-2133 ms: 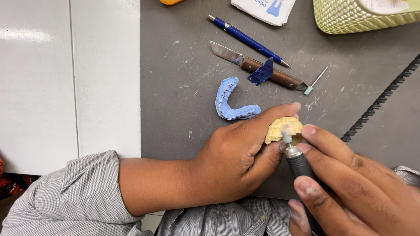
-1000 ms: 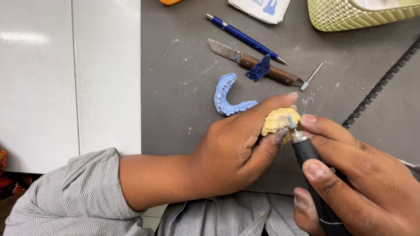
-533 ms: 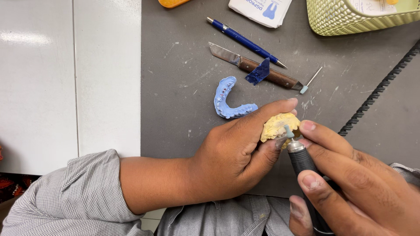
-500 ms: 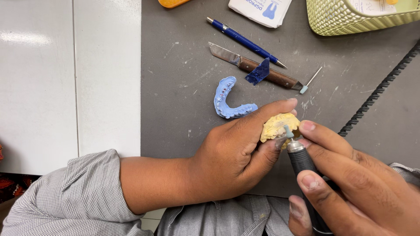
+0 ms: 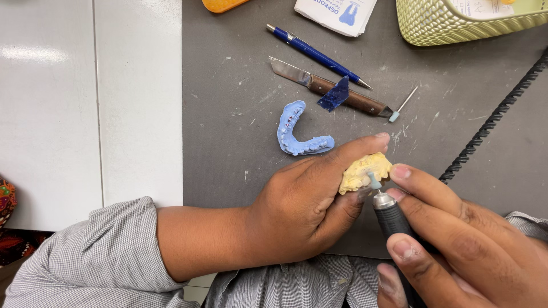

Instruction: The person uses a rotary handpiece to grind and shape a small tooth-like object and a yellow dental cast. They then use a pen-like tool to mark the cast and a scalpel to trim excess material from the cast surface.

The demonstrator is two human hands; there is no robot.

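Barely shifted: left hand (image 5: 297, 211) grips yellow cast (image 5: 362, 171); right hand (image 5: 456, 239) clasps rotary handpiece (image 5: 391, 214)

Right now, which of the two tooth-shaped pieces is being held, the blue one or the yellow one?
The yellow cast, pinched in the left hand against the right hand's grinding tool. The blue arch lies untouched on the grey mat.

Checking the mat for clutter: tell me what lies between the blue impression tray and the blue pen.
In the head view, a knife with a dark blue scrap on it lies between the blue impression tray and blue pen.
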